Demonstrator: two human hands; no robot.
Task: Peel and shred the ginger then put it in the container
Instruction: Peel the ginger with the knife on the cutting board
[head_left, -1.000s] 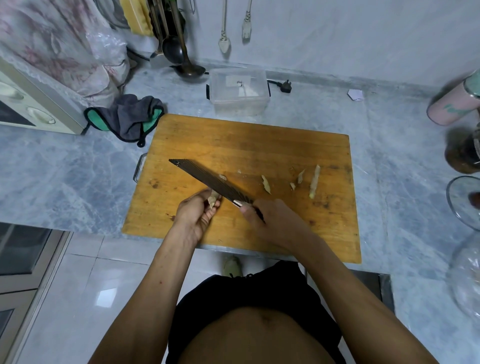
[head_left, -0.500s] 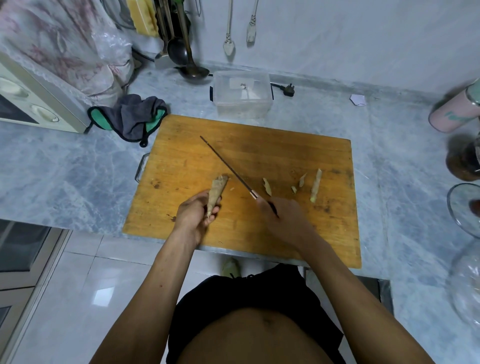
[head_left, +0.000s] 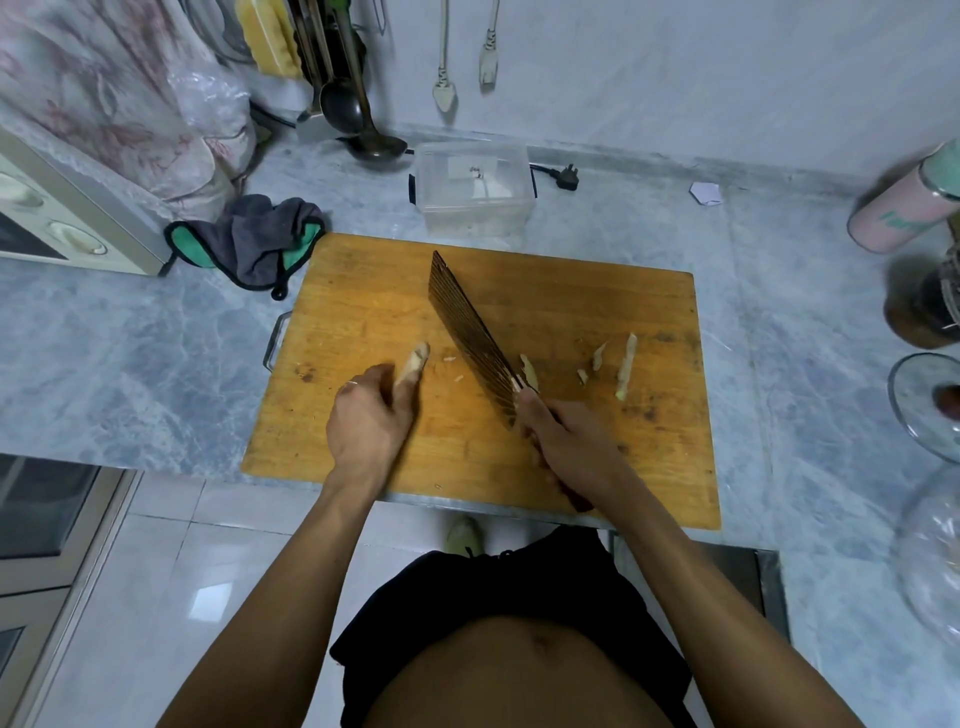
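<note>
A pale ginger piece (head_left: 415, 361) points away from me over the wooden cutting board (head_left: 571, 312), held at its near end by my left hand (head_left: 369, 415). My right hand (head_left: 566, 441) grips the handle of a dark ribbed cleaver (head_left: 472, 338), whose blade lies to the right of the ginger, apart from it, with its broad side showing. Several peel strips (head_left: 626, 366) lie on the board's right half. A clear plastic container (head_left: 475, 189) stands on the counter just behind the board.
A grey and green cloth (head_left: 254, 239) lies left of the board beside a cream appliance (head_left: 62, 223). A ladle (head_left: 363, 130) hangs at the back wall. A pink bottle (head_left: 904, 208), a dark jar (head_left: 924, 306) and glass lids (head_left: 930, 405) crowd the right edge.
The cleaver came off the ginger, swung to the right and now shows its broad side. My left hand has lowered the ginger toward the board, further from the blade.
</note>
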